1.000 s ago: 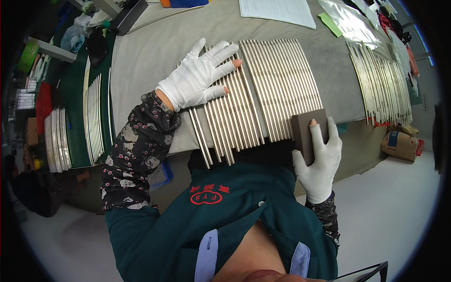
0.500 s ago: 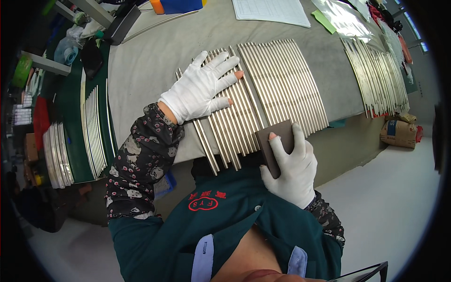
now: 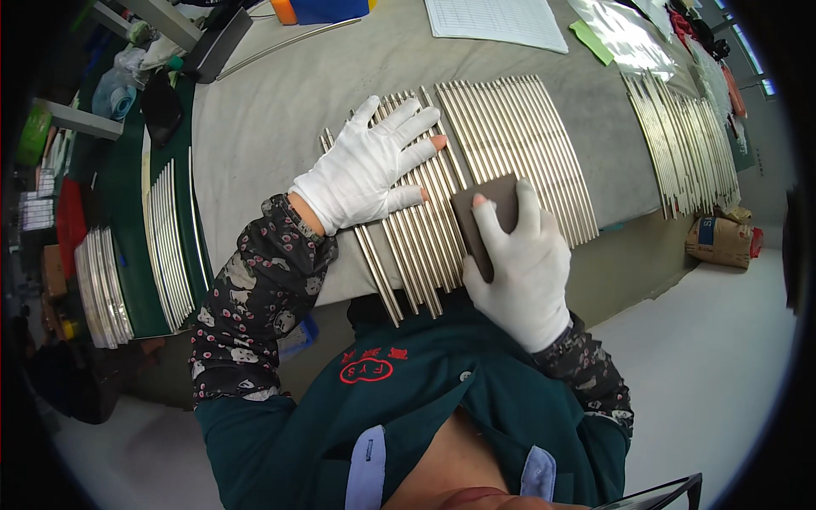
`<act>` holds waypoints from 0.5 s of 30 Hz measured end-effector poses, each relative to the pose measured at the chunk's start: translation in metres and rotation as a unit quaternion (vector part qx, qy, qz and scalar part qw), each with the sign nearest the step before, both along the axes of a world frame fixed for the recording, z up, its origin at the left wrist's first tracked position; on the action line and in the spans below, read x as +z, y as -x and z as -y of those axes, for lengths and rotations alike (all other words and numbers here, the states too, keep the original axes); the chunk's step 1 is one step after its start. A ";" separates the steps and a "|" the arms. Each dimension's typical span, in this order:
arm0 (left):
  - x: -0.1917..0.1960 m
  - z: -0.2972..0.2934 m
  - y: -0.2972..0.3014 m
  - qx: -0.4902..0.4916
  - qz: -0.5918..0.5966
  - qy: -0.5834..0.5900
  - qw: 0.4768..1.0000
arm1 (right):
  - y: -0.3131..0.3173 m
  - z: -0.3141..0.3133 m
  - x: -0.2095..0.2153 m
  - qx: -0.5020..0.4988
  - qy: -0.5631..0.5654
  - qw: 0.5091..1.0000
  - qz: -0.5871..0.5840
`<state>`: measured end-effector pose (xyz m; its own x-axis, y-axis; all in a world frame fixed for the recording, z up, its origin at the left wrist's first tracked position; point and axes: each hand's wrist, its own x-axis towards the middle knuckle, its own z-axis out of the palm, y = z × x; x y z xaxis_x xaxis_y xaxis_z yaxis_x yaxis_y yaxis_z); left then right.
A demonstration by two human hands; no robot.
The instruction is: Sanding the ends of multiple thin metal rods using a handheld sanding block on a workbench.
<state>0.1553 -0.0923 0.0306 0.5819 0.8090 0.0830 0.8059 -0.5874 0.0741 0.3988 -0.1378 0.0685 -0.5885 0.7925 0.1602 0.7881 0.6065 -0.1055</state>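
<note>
My left hand, in a white glove with some bare fingertips, lies flat with fingers spread on a row of shiny metal rods. It covers the middle of that row, and a pair of rods at its left sits slightly apart. My right hand, also gloved, grips a dark brown rectangular block that looks like a sanding sponge. The block rests over the near right part of the row, beside a second, evenly lined-up set of metal rods. Its underside is hidden.
More rods lie at the table's right end, and further bundles are on a green surface at the left. A paper sheet and a green slip are at the far side. A brown sack stands beyond the right edge.
My right hand has pushed the block away from my body along the rods and slightly left. My left hand keeps its place on the row.
</note>
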 end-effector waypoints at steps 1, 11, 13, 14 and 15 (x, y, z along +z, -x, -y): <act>0.001 -0.002 0.000 -0.004 0.005 -0.003 1.000 | 0.012 -0.014 -0.001 -0.008 -0.007 1.000 -0.008; 0.001 0.003 0.003 -0.002 0.024 0.002 1.000 | -0.021 0.019 0.009 0.017 0.018 1.000 -0.014; 0.003 0.004 0.002 0.004 0.023 0.015 1.000 | -0.019 0.019 0.010 0.018 0.015 0.999 -0.027; 0.004 0.005 0.001 0.006 0.023 0.015 1.000 | -0.018 0.020 0.008 0.022 0.025 0.999 -0.023; 0.005 0.004 0.001 0.005 0.018 0.015 1.000 | -0.016 0.021 0.005 0.025 0.035 0.999 -0.019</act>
